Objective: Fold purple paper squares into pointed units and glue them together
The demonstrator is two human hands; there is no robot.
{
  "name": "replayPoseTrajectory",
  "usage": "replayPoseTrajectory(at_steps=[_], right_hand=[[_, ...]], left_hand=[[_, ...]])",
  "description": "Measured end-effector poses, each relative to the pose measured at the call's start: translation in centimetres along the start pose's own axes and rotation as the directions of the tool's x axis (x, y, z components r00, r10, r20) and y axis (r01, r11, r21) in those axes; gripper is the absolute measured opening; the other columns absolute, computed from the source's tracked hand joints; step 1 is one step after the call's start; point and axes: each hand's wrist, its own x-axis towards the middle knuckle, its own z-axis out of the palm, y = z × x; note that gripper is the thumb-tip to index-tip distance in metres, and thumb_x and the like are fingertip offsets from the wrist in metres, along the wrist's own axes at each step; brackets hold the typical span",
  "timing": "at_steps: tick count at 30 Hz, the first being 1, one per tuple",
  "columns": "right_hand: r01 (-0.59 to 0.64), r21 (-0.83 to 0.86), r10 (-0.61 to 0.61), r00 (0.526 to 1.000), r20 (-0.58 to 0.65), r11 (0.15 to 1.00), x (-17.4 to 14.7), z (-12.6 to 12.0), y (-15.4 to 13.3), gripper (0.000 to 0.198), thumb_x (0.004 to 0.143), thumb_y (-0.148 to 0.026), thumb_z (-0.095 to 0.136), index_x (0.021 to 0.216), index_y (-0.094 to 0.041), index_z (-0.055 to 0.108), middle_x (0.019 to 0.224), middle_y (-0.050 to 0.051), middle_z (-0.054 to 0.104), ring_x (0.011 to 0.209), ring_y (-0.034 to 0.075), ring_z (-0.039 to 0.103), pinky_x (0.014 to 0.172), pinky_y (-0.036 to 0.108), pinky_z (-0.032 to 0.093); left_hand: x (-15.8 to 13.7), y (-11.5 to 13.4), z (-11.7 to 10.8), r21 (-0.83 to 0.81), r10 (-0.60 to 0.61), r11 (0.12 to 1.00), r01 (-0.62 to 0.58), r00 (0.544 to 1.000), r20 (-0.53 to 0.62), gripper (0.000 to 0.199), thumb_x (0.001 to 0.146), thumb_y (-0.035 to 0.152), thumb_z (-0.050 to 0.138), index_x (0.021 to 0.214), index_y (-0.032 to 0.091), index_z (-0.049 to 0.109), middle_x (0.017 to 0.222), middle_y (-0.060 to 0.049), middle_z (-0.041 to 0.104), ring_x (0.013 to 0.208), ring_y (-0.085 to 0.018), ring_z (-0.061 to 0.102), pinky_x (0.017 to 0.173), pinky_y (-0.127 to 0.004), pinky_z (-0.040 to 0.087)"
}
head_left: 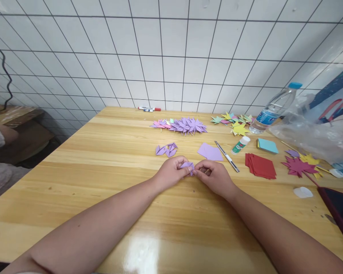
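Between my hands, above the middle of the table, is a small folded piece of purple paper point(188, 165). My left hand point(171, 171) is closed around its left side, the thumb lying over the front. At the right edge, the fingers and thumb of my right hand point(213, 176) pinch the same piece. Just beyond my left hand lie several folded purple paper pieces point(167, 149). Flat purple paper squares point(210, 152) rest past my right hand, with a slim craft knife point(226, 156) beside them.
Farther back sit purple paper leaves point(188, 125), markers point(149, 109) and multicoloured leaves point(238, 127). To the right stand a glue stick point(240, 145), red paper squares point(261, 166), blue paper point(267, 145), a water bottle point(271, 110), a maroon paper leaf point(298, 166) and a phone point(340, 213).
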Motion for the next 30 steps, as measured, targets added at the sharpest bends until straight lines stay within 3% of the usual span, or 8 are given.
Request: replayPoseTrajectory(at_steps=[3,6,12,16,25,30], right_hand=[[-0.011,0.005,0.011,1.0,0.0,1.0,0.0,0.0,-0.2,0.012,0.076,-0.028,0.057,0.07,-0.018,0.062,0.06,-0.001,0.06,0.05,0.009,0.047,0.046,0.02,0.036],[-0.023,0.045,0.024,1.0,-0.007,0.999,0.0,0.0,-0.3,0.012,0.076,-0.028,0.057,0.071,-0.018,0.062,0.059,-0.002,0.058,0.049,0.009,0.045,0.046,0.02,0.035],[-0.05,0.22,0.041,0.998,0.045,0.974,0.0,-0.3,-0.1,0.021,0.079,-0.035,0.054,0.08,-0.017,0.065,0.07,0.001,0.065,0.058,0.012,0.054,0.055,0.022,0.043],[-0.077,0.227,0.063,0.996,0.067,0.971,0.1,-0.2,0.0,0.023,0.08,-0.036,0.053,0.078,-0.017,0.066,0.068,0.002,0.065,0.058,0.012,0.054,0.054,0.023,0.043],[-0.044,0.123,0.038,0.998,0.051,0.991,0.0,0.0,0.0,0.016,0.078,-0.03,0.054,0.073,-0.018,0.064,0.067,0.001,0.064,0.058,0.012,0.054,0.054,0.022,0.042],[-0.05,0.158,0.045,0.998,0.034,0.986,0.0,-0.3,-0.2,0.013,0.078,-0.028,0.055,0.08,-0.018,0.062,0.07,0.001,0.065,0.062,0.013,0.059,0.054,0.021,0.044]], left_hand=[[0.0,-0.1,0.1,0.05,0.017,0.999,-0.017,1.0,0.0,0.028,0.072,0.041,0.061,0.076,0.013,0.058,0.07,-0.002,0.062,0.06,-0.011,0.053,0.054,-0.021,0.038],[0.0,0.1,0.0,-0.011,0.005,1.0,-0.005,1.0,0.018,0.029,0.071,0.041,0.063,0.077,0.013,0.058,0.07,-0.002,0.062,0.059,-0.01,0.052,0.054,-0.02,0.038],[0.2,0.2,-0.3,-0.079,-0.012,0.997,0.013,1.0,0.014,0.031,0.069,0.042,0.065,0.076,0.013,0.059,0.072,-0.003,0.062,0.062,-0.011,0.054,0.057,-0.021,0.04],[0.2,0.2,-0.3,-0.066,0.008,0.998,-0.007,1.0,0.007,0.031,0.069,0.043,0.065,0.075,0.012,0.06,0.07,-0.003,0.061,0.06,-0.01,0.052,0.056,-0.021,0.039],[0.2,-0.6,0.0,0.16,0.051,0.986,-0.043,0.998,-0.045,0.029,0.072,0.042,0.06,0.074,0.013,0.06,0.066,0.0,0.057,0.059,-0.011,0.049,0.054,-0.021,0.036],[-0.2,-0.8,0.2,0.341,0.118,0.933,-0.117,0.993,0.019,0.026,0.074,0.04,0.057,0.068,0.016,0.06,0.06,0.003,0.052,0.056,-0.01,0.043,0.053,-0.02,0.033]])
